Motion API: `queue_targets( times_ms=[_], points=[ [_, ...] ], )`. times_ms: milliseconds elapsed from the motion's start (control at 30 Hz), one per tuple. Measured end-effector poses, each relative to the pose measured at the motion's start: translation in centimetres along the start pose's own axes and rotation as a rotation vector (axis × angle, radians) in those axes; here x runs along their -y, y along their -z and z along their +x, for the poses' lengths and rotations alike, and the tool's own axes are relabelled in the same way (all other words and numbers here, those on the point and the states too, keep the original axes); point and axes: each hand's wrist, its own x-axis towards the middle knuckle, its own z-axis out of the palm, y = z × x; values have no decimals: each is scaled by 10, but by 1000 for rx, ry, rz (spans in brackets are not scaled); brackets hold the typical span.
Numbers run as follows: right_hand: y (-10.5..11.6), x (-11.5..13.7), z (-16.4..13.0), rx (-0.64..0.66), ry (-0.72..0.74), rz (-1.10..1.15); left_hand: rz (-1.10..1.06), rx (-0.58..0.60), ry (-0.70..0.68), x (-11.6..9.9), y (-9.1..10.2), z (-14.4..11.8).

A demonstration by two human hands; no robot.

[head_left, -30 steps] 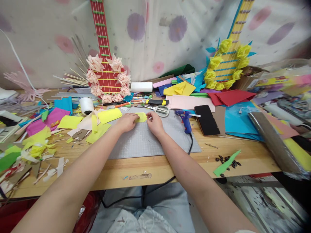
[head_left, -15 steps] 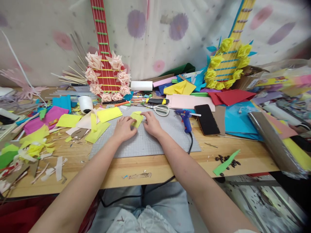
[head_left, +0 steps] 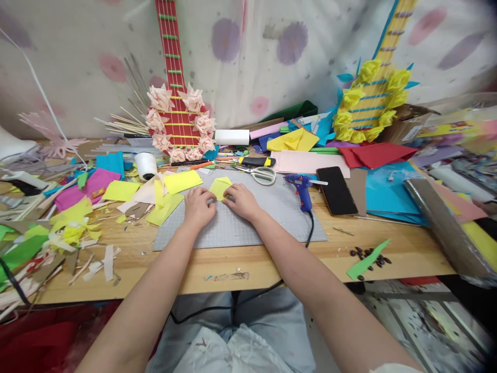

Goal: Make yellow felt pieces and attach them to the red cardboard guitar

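Observation:
A small piece of yellow paper (head_left: 220,187) lies on the grey cutting mat (head_left: 240,230), its upper edge looking folded. My left hand (head_left: 199,207) pinches its left lower edge with curled fingers. From the other side, my right hand (head_left: 243,201) has its thumb and fingertips closed on the right edge. Just beyond the hands, a pair of scissors (head_left: 264,175) rests at the mat's far edge. To the right, a blue glue gun (head_left: 303,194) lies on the mat with a glue stick in its back.
A black phone (head_left: 336,190) lies right of the glue gun. Yellow paper sheets (head_left: 182,181) and a white thread spool (head_left: 146,166) are on the left. Behind stand a red paper guitar (head_left: 178,124) and a yellow one (head_left: 370,103). Dark beans (head_left: 382,260) lie front right.
The yellow paper has been turned, with its far edge now peaked. My right hand has drawn in nearer to its lower right edge. The whole view has shifted slightly.

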Motion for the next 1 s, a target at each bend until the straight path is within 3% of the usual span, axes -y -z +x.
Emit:
queue_targets(
  times_ms=[233, 433, 600, 767, 1000],
  points=[
    [-4, 4, 3, -46, -20, -16, 37, -8, -12, -1, -3, 0],
    [-4, 9, 2, -105, -7, 177, 51, -13, -18, -3, -3, -1],
    [-6, 3, 3, -83, 10, 242, 56, -7, -21, -3, -2, -1],
    [-8, -2, 6, -40, -44, 182, 40, 8, 0, -3, -1, -1],
    [-12, 3, 13, -23, -235, 163, 44, 14, 16, -4, -1, -1]
  ],
)
